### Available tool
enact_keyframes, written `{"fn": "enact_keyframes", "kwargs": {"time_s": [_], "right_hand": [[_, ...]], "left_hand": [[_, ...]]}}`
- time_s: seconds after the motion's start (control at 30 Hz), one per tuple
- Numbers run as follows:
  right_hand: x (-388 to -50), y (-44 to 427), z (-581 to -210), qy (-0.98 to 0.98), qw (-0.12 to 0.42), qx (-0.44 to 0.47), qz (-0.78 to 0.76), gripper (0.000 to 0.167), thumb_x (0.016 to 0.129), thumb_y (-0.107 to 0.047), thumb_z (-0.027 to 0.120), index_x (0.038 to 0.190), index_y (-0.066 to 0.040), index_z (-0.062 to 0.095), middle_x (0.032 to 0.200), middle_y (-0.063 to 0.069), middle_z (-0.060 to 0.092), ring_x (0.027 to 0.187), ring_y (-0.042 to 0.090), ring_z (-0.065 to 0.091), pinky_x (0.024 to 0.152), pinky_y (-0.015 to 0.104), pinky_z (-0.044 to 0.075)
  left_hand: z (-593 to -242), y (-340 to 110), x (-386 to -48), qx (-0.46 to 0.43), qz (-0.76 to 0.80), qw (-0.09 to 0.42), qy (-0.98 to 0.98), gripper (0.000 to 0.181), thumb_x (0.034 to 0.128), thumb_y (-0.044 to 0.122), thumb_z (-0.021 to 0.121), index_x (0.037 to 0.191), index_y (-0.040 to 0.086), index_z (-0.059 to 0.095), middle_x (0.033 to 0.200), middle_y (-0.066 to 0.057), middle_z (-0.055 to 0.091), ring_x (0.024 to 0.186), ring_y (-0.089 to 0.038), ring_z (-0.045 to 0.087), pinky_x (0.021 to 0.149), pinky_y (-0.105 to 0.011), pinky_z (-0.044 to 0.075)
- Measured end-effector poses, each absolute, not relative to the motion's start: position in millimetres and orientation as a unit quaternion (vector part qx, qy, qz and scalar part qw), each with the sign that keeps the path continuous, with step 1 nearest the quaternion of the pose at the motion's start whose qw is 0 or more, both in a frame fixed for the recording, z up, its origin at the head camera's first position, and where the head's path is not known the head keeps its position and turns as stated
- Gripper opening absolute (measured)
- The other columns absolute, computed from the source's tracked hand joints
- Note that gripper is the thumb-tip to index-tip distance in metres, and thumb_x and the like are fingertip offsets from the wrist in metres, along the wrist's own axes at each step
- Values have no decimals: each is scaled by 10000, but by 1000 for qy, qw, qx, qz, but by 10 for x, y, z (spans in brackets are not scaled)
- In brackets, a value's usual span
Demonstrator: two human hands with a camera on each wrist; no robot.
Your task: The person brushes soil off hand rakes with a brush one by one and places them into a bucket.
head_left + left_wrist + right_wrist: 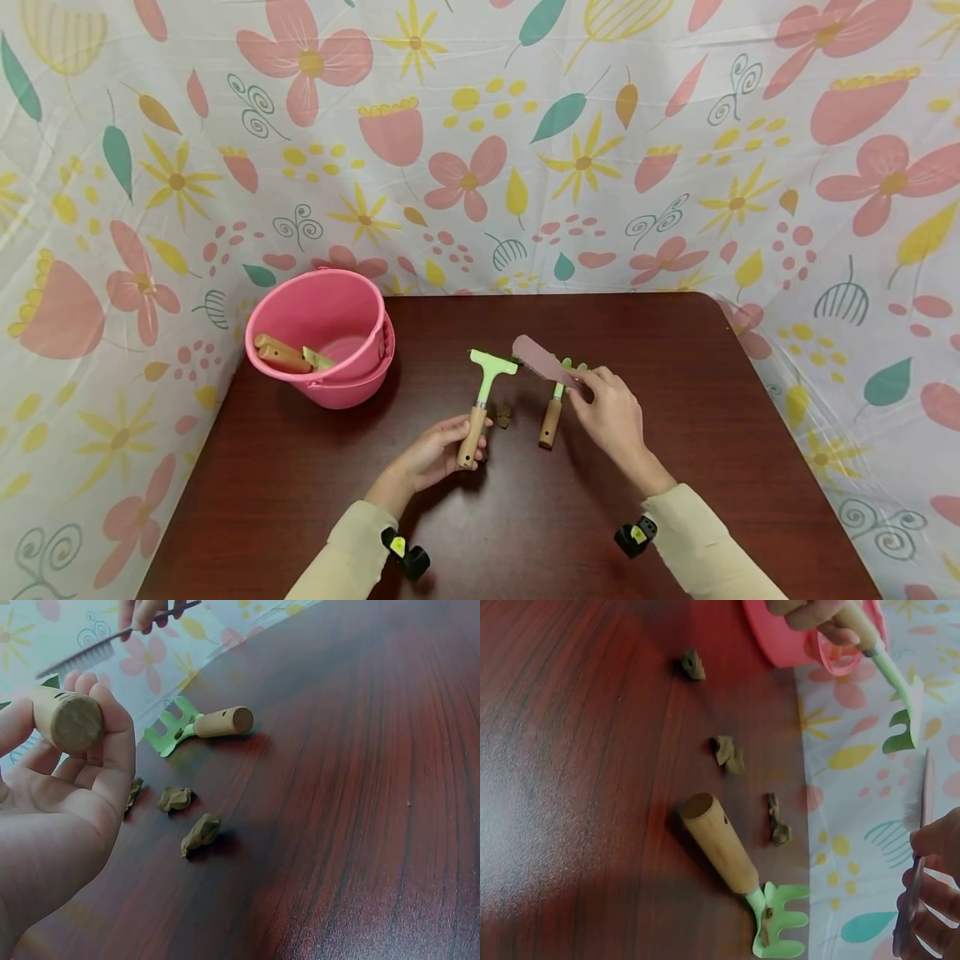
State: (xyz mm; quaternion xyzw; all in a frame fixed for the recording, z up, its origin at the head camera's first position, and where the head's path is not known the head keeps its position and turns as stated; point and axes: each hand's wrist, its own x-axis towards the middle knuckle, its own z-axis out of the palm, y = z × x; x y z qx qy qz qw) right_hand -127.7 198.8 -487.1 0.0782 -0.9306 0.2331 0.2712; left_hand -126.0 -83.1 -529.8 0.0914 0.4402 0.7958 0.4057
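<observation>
Hoe (477,415), T-shaped and green-headed, wooden-handled

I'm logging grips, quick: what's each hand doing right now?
Left hand: closed, holding a wooden-handled green tool.
Right hand: closed, holding a pink brush.

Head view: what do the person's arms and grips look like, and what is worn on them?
The left sleeve and right sleeve are plain cream, each bearing a small, yellow-marked black device near its end: left device, right device. The left grip and right grip are bare, without gloves. No cables show.
</observation>
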Motion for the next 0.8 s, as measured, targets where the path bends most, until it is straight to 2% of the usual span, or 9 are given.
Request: {"fn": "enact_keyframes", "kwargs": {"time_s": [0.2, 0.4, 0.8], "right_hand": [[-1280, 1925, -4793, -923, 278, 94, 250, 249, 737, -120, 730, 983, -142, 705, 833, 20, 618, 659, 160, 535, 515, 353, 432], [-1264, 1841, -4681, -922, 259, 109, 268, 274, 744, -142, 737, 1015, -150, 704, 850, 10, 625, 640, 135, 503, 516, 298, 387], [-1259, 1764, -4596, -918, 237, 143, 286, 235, 775, -148, 719, 1009, -159, 701, 795, -31, 575, 614, 84, 435, 496, 235, 333]], "left_hand": [[-5302, -839, -1265, 91, 786, 407, 456, 319, 987, 192, 389, 1249, 51, 501, 930, -54, 583, 818, -173, 577, 721, -291, 487], [-5320, -839, -1280, 97, 771, 410, 477, 386, 988, 185, 386, 1310, -22, 430, 933, -69, 582, 820, -172, 585, 725, -296, 493], [-5324, -830, -1319, 106, 743, 409, 520, 458, 967, 190, 432, 1336, -75, 375, 941, -60, 597, 838, -166, 586, 748, -314, 476]]}}
